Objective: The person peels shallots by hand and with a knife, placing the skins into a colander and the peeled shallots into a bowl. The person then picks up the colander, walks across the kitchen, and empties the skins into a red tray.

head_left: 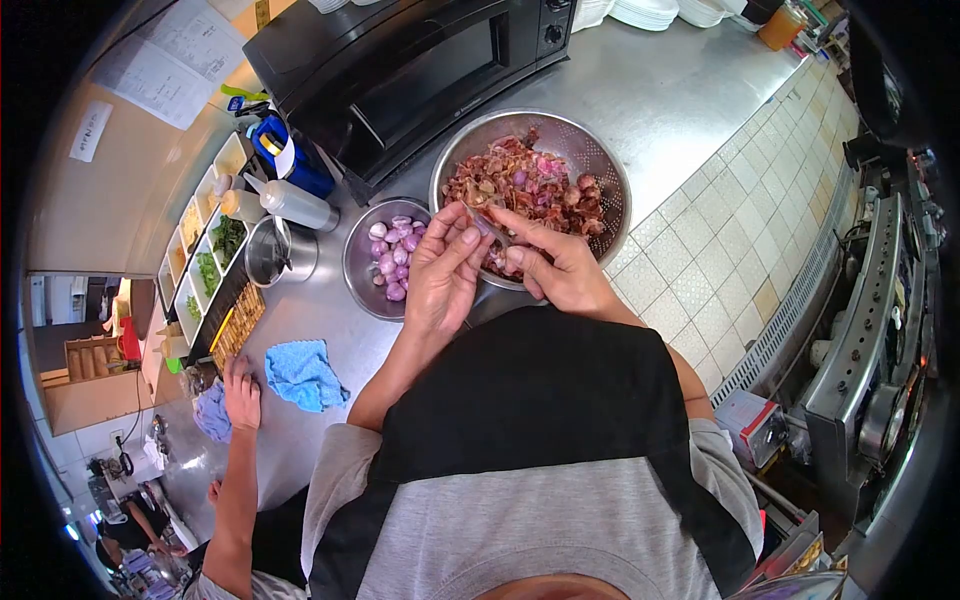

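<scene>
My left hand (442, 268) and my right hand (553, 265) meet over the near rim of a metal colander (600, 170) full of reddish shallots and loose skins. A small knife blade (490, 226) shows between the two hands, held in my right hand. My left hand pinches something small at the blade; it is mostly hidden by the fingers. Left of the colander stands a smaller steel bowl (360, 270) with several peeled purple shallots (393, 262) in it.
A black oven (400, 70) stands behind the bowls on the steel counter (680, 90). Squeeze bottles (295, 203), a steel pot (275, 250) and ingredient trays (205, 255) sit at left. A blue cloth (305, 375) lies nearby. Another person's hand (241, 392) rests on the counter.
</scene>
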Action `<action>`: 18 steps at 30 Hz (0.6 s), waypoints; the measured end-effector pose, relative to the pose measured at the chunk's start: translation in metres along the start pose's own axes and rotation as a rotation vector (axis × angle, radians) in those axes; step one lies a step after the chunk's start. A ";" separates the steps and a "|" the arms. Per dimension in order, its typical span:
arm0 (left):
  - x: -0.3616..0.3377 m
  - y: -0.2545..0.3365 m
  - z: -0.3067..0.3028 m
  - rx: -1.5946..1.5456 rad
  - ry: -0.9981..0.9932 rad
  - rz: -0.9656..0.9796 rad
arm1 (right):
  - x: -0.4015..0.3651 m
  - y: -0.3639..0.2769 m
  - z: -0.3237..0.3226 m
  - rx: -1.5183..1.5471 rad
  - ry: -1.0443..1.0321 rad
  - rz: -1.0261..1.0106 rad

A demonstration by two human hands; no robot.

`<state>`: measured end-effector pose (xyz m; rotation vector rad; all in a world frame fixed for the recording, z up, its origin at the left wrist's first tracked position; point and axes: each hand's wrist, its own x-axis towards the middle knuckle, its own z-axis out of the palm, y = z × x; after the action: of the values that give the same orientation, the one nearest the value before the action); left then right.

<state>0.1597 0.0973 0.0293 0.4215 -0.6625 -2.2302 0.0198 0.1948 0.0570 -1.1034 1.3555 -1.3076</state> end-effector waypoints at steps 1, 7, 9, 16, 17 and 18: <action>0.000 0.000 0.000 0.005 -0.006 0.006 | 0.000 -0.003 0.000 -0.001 0.000 0.005; 0.000 0.000 -0.004 0.044 -0.032 0.036 | 0.000 -0.002 0.000 0.041 -0.011 -0.023; -0.001 0.000 -0.001 0.038 -0.045 0.037 | 0.000 -0.001 -0.002 0.058 -0.027 0.033; -0.001 0.001 -0.007 -0.023 -0.089 -0.046 | 0.003 0.001 -0.012 0.565 -0.074 0.209; -0.001 0.000 -0.008 -0.022 -0.087 -0.045 | 0.003 0.002 -0.014 0.653 -0.059 0.248; 0.000 0.000 -0.010 -0.054 -0.108 -0.055 | 0.003 0.002 -0.013 0.653 -0.063 0.249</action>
<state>0.1642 0.0939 0.0215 0.2970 -0.6519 -2.3304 0.0065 0.1937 0.0552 -0.5048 0.8786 -1.3705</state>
